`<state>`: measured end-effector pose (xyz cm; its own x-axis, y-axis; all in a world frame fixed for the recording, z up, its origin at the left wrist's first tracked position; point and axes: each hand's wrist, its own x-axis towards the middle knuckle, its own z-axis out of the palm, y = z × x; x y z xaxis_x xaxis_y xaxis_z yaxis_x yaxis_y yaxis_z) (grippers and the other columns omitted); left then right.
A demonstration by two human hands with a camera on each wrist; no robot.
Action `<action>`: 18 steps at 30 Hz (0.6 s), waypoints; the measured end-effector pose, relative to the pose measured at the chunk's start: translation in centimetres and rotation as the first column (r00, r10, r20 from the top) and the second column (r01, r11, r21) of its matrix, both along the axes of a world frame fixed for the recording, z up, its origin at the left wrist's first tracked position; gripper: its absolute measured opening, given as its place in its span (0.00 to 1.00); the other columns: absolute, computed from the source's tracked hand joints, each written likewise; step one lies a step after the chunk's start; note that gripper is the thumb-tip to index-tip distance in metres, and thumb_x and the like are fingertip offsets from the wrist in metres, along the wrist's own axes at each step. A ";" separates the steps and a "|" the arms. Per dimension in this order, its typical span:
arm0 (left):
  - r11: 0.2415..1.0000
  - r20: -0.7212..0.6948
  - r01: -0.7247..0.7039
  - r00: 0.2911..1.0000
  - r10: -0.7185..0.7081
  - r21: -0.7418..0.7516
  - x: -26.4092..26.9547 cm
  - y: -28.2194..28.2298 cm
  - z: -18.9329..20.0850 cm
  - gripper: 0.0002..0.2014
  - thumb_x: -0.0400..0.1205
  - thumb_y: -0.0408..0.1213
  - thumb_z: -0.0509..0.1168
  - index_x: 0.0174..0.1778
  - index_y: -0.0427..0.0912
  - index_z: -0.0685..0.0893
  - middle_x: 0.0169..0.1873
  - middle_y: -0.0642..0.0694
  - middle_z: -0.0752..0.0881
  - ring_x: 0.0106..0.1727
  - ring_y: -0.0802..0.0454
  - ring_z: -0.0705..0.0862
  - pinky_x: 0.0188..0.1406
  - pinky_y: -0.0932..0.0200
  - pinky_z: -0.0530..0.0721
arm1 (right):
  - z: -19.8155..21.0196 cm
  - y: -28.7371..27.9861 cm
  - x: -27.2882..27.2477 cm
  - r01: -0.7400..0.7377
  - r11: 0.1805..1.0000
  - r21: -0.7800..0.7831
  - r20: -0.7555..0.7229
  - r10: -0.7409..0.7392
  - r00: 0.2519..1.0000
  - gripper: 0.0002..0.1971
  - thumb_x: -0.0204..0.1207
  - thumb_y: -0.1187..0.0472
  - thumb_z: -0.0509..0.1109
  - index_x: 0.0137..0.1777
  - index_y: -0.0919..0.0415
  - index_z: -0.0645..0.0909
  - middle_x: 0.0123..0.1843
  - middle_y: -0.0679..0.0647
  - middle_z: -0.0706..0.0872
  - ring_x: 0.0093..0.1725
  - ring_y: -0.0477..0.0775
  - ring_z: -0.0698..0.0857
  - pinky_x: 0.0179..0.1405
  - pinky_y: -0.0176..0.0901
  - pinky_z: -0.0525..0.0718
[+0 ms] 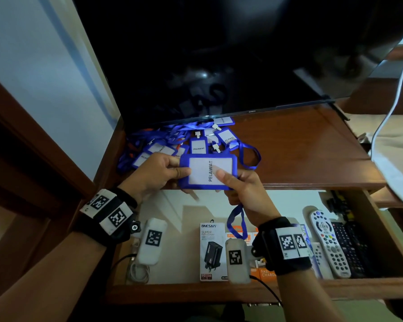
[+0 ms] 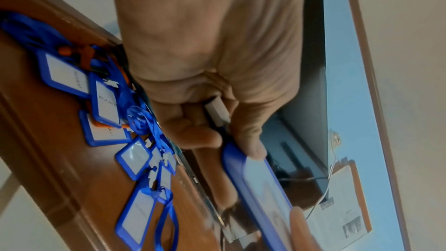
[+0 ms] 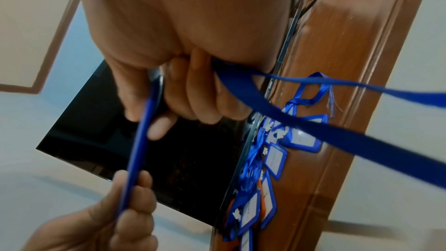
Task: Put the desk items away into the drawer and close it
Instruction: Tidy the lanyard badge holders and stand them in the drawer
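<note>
Both hands hold one blue badge holder [image 1: 208,171] printed PELAWAT above the desk's front edge. My left hand [image 1: 159,174] pinches its left end, thumb on top; the same badge [image 2: 263,182] shows edge-on in the left wrist view. My right hand [image 1: 239,190] pinches the right end with the thumb on the card face, and the blue lanyard [image 1: 236,220] runs through its curled fingers [image 3: 193,91] and hangs below. A pile of similar blue badges [image 1: 172,145] with lanyards lies on the desk under the screen. Below, the drawer [image 1: 191,292] is pulled out.
In the drawer lie a charger box [image 1: 212,251], orange boxes [image 1: 264,274], a white remote [image 1: 329,242], a black remote [image 1: 353,249] and a coiled white cable [image 1: 137,273]. A dark monitor [image 1: 219,54] overhangs the desk top [image 1: 300,147]. A white cable [image 1: 391,105] hangs at right.
</note>
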<state>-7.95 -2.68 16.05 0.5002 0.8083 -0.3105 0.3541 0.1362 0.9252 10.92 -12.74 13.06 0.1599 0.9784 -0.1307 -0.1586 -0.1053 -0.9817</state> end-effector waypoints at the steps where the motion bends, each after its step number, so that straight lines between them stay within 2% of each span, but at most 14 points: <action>1: 0.998 0.051 -0.056 0.997 0.056 -0.010 0.0 0.0 0.1 0.04 0.79 0.30 0.68 0.45 0.34 0.87 0.40 0.27 0.88 0.41 0.32 0.86 0.36 0.54 0.88 | -0.1 0.0 -0.1 -0.008 1.000 -0.009 0.004 0.008 1.000 0.16 0.73 0.52 0.75 0.31 0.63 0.82 0.22 0.51 0.61 0.23 0.49 0.55 0.22 0.41 0.53; 4: 0.976 0.168 -0.214 0.964 0.206 0.028 -0.1 0.3 -0.1 0.06 0.81 0.28 0.65 0.41 0.36 0.86 0.28 0.39 0.89 0.30 0.43 0.87 0.30 0.60 0.77 | -0.6 0.0 -0.2 -0.013 0.999 -0.030 0.074 0.015 0.997 0.18 0.73 0.51 0.74 0.27 0.62 0.80 0.19 0.50 0.61 0.20 0.48 0.57 0.19 0.36 0.58; 7: 0.923 0.249 -0.384 0.897 0.365 0.029 0.1 0.5 -0.8 0.07 0.82 0.29 0.64 0.40 0.39 0.85 0.24 0.45 0.88 0.25 0.52 0.87 0.22 0.69 0.73 | -0.8 -0.1 -0.3 -0.009 0.997 -0.074 0.142 0.020 0.990 0.20 0.81 0.56 0.67 0.26 0.61 0.76 0.18 0.49 0.61 0.19 0.45 0.58 0.18 0.33 0.59; 10: 0.859 0.253 -0.505 0.845 0.472 0.087 0.8 0.4 -1.8 0.06 0.81 0.31 0.67 0.40 0.40 0.86 0.22 0.49 0.88 0.24 0.57 0.86 0.22 0.70 0.75 | -0.1 -0.1 -0.6 -0.068 0.994 -0.090 0.204 0.085 0.975 0.20 0.84 0.58 0.63 0.28 0.61 0.77 0.20 0.49 0.61 0.20 0.44 0.58 0.18 0.32 0.60; 12: 0.811 0.192 -0.529 0.848 0.494 0.251 1.2 0.2 -2.3 0.07 0.78 0.38 0.70 0.40 0.38 0.88 0.22 0.51 0.87 0.25 0.58 0.85 0.29 0.64 0.81 | 0.8 -0.1 -1.0 -0.128 0.988 -0.086 0.263 0.146 0.954 0.19 0.84 0.59 0.62 0.30 0.61 0.78 0.21 0.50 0.61 0.21 0.44 0.58 0.20 0.32 0.60; 13: 0.787 0.127 -0.492 0.867 0.482 0.371 1.2 0.1 -2.6 0.10 0.76 0.42 0.70 0.39 0.38 0.89 0.24 0.50 0.87 0.29 0.54 0.86 0.34 0.59 0.82 | 1.2 -0.1 -1.2 -0.160 0.984 -0.082 0.279 0.176 0.944 0.18 0.84 0.61 0.62 0.32 0.62 0.78 0.22 0.50 0.61 0.22 0.44 0.59 0.20 0.32 0.60; 15: 0.751 -0.037 -0.324 0.907 0.419 0.575 1.3 -0.6 -2.9 0.12 0.75 0.44 0.70 0.37 0.37 0.88 0.27 0.47 0.87 0.32 0.49 0.84 0.39 0.59 0.78 | 2.2 0.0 -1.5 -0.216 0.974 -0.073 0.290 0.228 0.930 0.15 0.84 0.63 0.62 0.34 0.61 0.80 0.22 0.49 0.62 0.22 0.43 0.59 0.21 0.32 0.60; 16: 0.755 -0.110 -0.220 0.926 0.360 0.618 1.4 -1.0 -2.9 0.12 0.76 0.44 0.70 0.36 0.37 0.88 0.27 0.47 0.86 0.32 0.50 0.83 0.37 0.61 0.76 | 2.8 0.1 -1.6 -0.233 0.970 -0.067 0.292 0.243 0.925 0.14 0.83 0.64 0.62 0.35 0.61 0.81 0.21 0.47 0.63 0.22 0.43 0.60 0.21 0.31 0.60; 18: 0.795 -0.220 -0.013 0.958 0.185 0.607 1.5 -1.8 -2.9 0.08 0.78 0.42 0.71 0.36 0.42 0.87 0.26 0.50 0.83 0.27 0.63 0.80 0.32 0.70 0.72 | 3.5 0.4 -1.3 -0.240 0.969 -0.061 0.343 0.246 0.906 0.12 0.81 0.66 0.64 0.36 0.62 0.82 0.19 0.42 0.66 0.21 0.40 0.62 0.21 0.28 0.61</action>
